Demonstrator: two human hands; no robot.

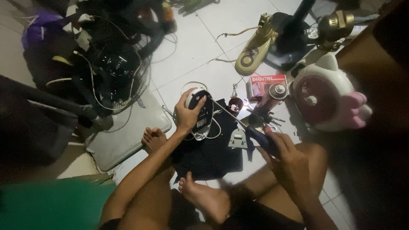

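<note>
Left hand (186, 114) steadies open fan housing (200, 114); right hand (284, 154) grips screwdriver (238, 121).

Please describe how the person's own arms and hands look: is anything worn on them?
Both arms are bare, with no sleeves in view. The left hand and the right hand wear no gloves. No watch or ring shows, though the dim light hides fine detail.

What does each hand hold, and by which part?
Left hand grips the white-and-black fan housing at its upper end. Right hand holds the screwdriver by its handle.
</note>
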